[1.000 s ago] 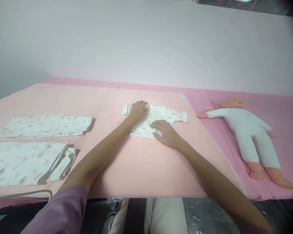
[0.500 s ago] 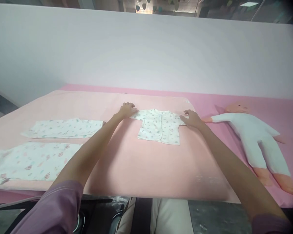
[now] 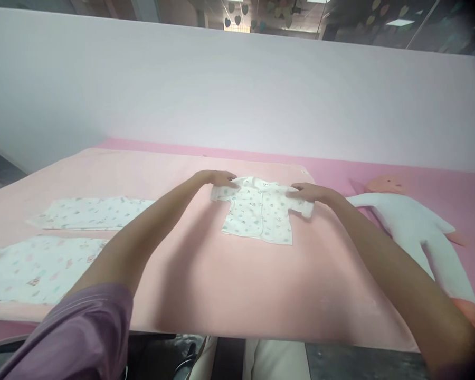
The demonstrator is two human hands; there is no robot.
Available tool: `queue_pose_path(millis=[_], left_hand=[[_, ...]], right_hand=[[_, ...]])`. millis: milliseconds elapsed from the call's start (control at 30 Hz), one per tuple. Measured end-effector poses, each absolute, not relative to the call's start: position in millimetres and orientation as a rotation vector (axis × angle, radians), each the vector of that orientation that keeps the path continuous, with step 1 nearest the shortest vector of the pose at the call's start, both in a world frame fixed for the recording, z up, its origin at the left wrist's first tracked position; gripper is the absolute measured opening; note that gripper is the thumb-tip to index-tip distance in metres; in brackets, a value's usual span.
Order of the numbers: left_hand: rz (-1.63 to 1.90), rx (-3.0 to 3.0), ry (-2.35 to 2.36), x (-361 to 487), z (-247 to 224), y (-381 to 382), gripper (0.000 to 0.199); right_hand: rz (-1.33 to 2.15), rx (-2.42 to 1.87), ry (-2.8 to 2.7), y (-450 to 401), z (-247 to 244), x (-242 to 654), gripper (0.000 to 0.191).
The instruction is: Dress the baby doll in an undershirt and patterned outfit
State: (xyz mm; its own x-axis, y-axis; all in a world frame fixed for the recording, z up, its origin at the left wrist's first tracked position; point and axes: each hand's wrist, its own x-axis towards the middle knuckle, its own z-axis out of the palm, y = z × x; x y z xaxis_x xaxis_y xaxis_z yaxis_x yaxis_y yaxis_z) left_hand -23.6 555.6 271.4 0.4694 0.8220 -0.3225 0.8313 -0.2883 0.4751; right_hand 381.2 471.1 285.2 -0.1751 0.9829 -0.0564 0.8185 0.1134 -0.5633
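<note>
A small white baby shirt point(image 3: 257, 211) with a scattered print and a front opening lies spread on the pink mat, collar away from me. My left hand point(image 3: 220, 179) pinches its left shoulder, with the sleeve showing below the wrist. On the other shoulder, the fingers of my right hand point(image 3: 306, 192) are closed on the cloth, and that sleeve pokes out beneath the hand. Whether the shirt's top is raised off the mat, I cannot tell.
Two printed white baby garments, a narrow folded one point(image 3: 95, 212) and a wider one point(image 3: 43, 269), lie at the left. A stuffed doll point(image 3: 415, 221) in white lies at the right. The pink mat point(image 3: 237, 290) covers the table, with a white partition point(image 3: 237, 95) behind.
Both hands have moved inward from the sleeve ends to the shoulders and closed on the cloth. The sleeves now bend downward. The view has shifted slightly.
</note>
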Motion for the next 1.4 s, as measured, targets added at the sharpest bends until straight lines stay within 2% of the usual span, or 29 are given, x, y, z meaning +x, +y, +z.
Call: queue_pose_path(millis=[100, 233, 367, 533, 700, 867, 967, 1067, 1133, 1167, 1267, 1400], left_hand=[[0.035, 2.165, 1.322, -34.5, 298.7, 534.8, 0.055], [0.198, 2.186, 1.327, -32.3, 346.9, 485.7, 0.057], [0.426, 2.098, 1.185, 0.6, 388.4, 420.7, 0.055], [0.628, 2.054, 0.961, 48.3, 416.6, 353.1, 0.043], [0.67, 1.905, 0.819, 53.4, 448.1, 316.6, 0.073], [0.597, 2.117, 1.007, 34.1, 481.0, 301.3, 0.045], [0.601, 2.241, 1.172, 23.7, 494.9, 304.4, 0.04], [0.692, 2.379, 1.31, 11.9, 506.1, 323.4, 0.036], [0.768, 2.389, 1.368, 0.6, 512.8, 342.9, 0.036], [0.785, 2.371, 1.387, -6.7, 515.9, 352.9, 0.036], [0.777, 2.278, 1.477, -38.5, 521.9, 375.8, 0.038], [0.663, 2.154, 1.752, -103.0, 514.3, 378.1, 0.041]], right_hand=[[0.925, -1.77, -1.96, 433.1, 316.3, 375.2, 0.051], [1.048, -1.609, -1.844, 384.7, 354.1, 352.3, 0.039], [0.989, -1.423, -1.767, 349.6, 372.3, 304.8, 0.036], [0.78, -1.119, -1.735, 315.6, 386.7, 246.6, 0.027], [0.858, -0.949, -1.816, 271.4, 415.9, 232.5, 0.038], [1.07, -0.719, -1.797, 247.4, 433.5, 256.9, 0.051], [0.921, -0.761, -1.672, 255.4, 422.2, 282.4, 0.062], [0.758, -0.823, -1.611, 267.0, 389.9, 292.7, 0.095], [0.865, -0.791, -1.691, 267.7, 361.2, 284.6, 0.116], [0.993, -0.768, -1.747, 265.2, 346.7, 276.9, 0.119], [1.413, -0.692, -1.805, 251.8, 310.2, 247.8, 0.107], [1.632, -0.637, -1.714, 244.7, 289.7, 217.0, 0.079]])
